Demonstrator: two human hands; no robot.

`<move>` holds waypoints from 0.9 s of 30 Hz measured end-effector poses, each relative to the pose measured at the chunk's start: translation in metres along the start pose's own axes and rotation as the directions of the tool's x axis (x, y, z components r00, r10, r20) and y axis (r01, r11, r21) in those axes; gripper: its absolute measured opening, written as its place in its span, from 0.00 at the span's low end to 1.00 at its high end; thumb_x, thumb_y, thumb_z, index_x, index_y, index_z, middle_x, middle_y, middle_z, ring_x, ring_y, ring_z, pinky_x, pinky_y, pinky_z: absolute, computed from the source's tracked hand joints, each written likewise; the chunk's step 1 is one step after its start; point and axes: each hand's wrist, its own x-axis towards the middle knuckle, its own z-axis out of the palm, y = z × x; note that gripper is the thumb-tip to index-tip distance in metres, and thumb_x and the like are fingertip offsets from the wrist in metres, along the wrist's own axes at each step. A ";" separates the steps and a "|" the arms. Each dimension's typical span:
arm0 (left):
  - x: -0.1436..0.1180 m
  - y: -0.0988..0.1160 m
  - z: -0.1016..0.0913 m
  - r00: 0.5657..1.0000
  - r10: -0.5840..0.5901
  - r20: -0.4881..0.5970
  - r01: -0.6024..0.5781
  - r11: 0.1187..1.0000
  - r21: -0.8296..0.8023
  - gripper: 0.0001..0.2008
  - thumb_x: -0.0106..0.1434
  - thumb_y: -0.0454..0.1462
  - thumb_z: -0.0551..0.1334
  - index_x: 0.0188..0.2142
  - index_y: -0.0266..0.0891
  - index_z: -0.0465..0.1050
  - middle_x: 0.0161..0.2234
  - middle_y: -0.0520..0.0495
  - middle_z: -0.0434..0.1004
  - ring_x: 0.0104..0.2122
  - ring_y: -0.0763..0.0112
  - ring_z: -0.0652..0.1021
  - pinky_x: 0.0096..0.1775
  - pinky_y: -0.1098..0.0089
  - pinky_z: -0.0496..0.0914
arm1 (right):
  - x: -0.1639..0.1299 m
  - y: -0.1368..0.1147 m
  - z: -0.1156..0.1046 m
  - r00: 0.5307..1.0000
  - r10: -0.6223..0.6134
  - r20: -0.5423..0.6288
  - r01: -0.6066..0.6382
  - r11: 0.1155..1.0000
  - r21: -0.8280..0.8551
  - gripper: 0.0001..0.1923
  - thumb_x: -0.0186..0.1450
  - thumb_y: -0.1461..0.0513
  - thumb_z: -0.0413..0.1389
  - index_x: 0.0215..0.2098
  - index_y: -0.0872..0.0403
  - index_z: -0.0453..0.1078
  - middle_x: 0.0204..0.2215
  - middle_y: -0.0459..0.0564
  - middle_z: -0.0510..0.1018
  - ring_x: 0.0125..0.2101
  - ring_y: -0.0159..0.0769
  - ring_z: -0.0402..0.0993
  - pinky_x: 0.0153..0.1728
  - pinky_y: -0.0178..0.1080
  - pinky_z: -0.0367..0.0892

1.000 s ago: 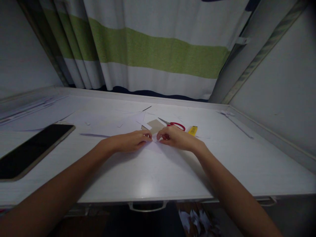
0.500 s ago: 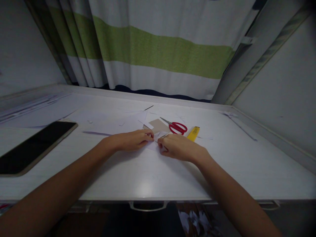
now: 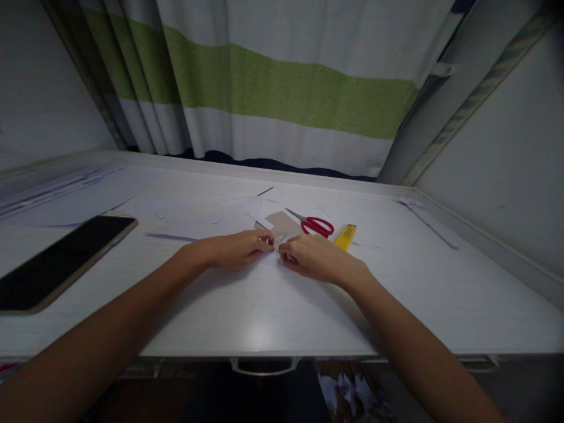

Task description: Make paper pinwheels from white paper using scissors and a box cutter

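Note:
Just in front of me, my left hand point(image 3: 247, 248) pinches a small piece of white paper point(image 3: 268, 259) between thumb and forefinger. Close on its right, my right hand point(image 3: 315, 257) is closed with its fingertips on the same paper, and the two sets of fingertips almost meet. Much of the paper is hidden by the hands, and its folds are too faint to make out. Behind the fingers lies a grey-beige card point(image 3: 284, 222). Red-handled scissors point(image 3: 317, 225) rest beyond my right hand, beside a yellow cutter-like tool point(image 3: 345, 237) that is partly covered by the hand.
White sheets point(image 3: 211, 217) spread over the left part of the white desk point(image 3: 247, 329). A dark-screened tablet or phone point(image 3: 66, 258) lies at the left. A thin dark stick point(image 3: 265, 191) is at the back. A paper flower on a stem point(image 3: 425, 222) lies right, and a striped curtain point(image 3: 282, 88) hangs behind.
My right hand has turned slightly and shifted a little left and away from me, its fingers closing in near the left fingertips. The left hand has hardly moved.

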 end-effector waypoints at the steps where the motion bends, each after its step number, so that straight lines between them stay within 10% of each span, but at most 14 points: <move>1: 0.000 0.000 0.000 1.000 0.002 0.001 -0.002 1.000 -0.002 0.14 0.61 0.31 0.45 0.38 0.34 0.67 0.42 0.41 0.65 0.43 0.69 0.67 0.46 0.69 0.58 | 0.000 0.002 0.000 1.000 -0.011 -0.002 0.011 0.999 0.033 0.09 0.57 0.65 0.48 0.34 0.57 0.69 0.30 0.53 0.73 0.27 0.32 0.66 0.25 0.34 0.53; 15: 0.001 -0.001 0.000 1.000 0.023 -0.003 -0.023 0.999 -0.030 0.14 0.60 0.31 0.45 0.39 0.37 0.67 0.42 0.44 0.66 0.41 0.70 0.67 0.45 0.69 0.58 | 0.007 0.016 0.005 0.991 -0.131 -0.002 0.123 0.925 0.358 0.07 0.56 0.67 0.49 0.31 0.56 0.69 0.31 0.48 0.71 0.30 0.27 0.64 0.33 0.31 0.56; 27: 0.000 -0.005 0.001 0.999 0.036 -0.036 -0.040 0.994 -0.106 0.11 0.59 0.31 0.48 0.37 0.38 0.67 0.38 0.44 0.69 0.38 0.69 0.68 0.42 0.69 0.60 | 0.022 0.015 0.026 0.969 0.187 -0.160 -0.111 0.912 0.395 0.08 0.55 0.65 0.49 0.29 0.59 0.69 0.26 0.50 0.72 0.26 0.28 0.64 0.27 0.31 0.56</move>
